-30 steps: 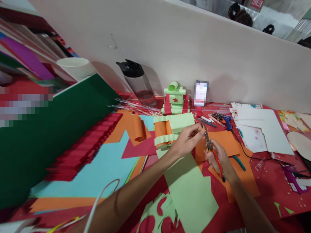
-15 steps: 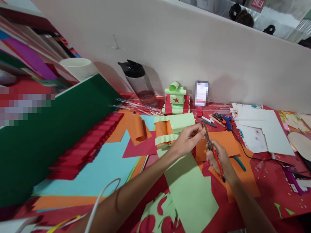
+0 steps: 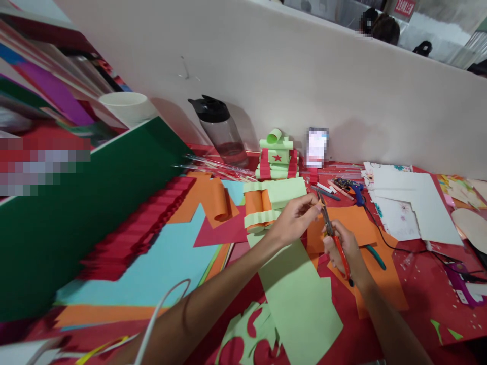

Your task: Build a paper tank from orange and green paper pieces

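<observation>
My right hand [image 3: 342,248] is closed around the red handles of a pair of scissors [image 3: 340,253], whose blades point up and away from me. Beside the blade tips, my left hand [image 3: 299,215] pinches a small orange piece of paper [image 3: 321,203], mostly covered by the fingers. Under my left wrist lies a light green paper sheet [image 3: 300,299]. Just left of that hand is a paper model part [image 3: 258,203] with green ridged bands and orange rolls. Behind it stands a green paper tank [image 3: 277,157] with red bands and a red star.
Orange sheets [image 3: 346,225] lie under my right hand. A blue glue gun [image 3: 356,192] trails a black cord to the right. A water bottle [image 3: 220,132] and a phone [image 3: 317,147] stand by the white partition. A dark green board [image 3: 95,213] rises at left, beside red pleated paper [image 3: 137,228].
The view has shifted very slightly. Both hands keep nearly the same pose, with the scissors beside the orange piece.
</observation>
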